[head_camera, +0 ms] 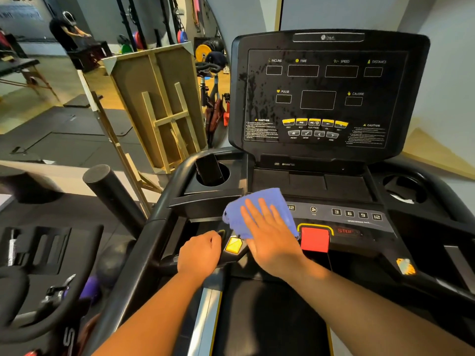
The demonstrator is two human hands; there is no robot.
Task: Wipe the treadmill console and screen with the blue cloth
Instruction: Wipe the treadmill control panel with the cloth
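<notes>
From my head camera, my right hand (pixel 270 235) lies flat, fingers straight, pressing the blue cloth (pixel 257 211) onto the lower console (pixel 359 222), left of the red stop button (pixel 314 238) and over the left end of the number keys. My left hand (pixel 199 255) is curled around the handlebar (pixel 164 263) just beside a yellow button (pixel 233 245). The screen (pixel 326 98) stands upright above, dark, with spots on its left side. A phone (pixel 209 169) leans in the left cup holder (pixel 223 176).
</notes>
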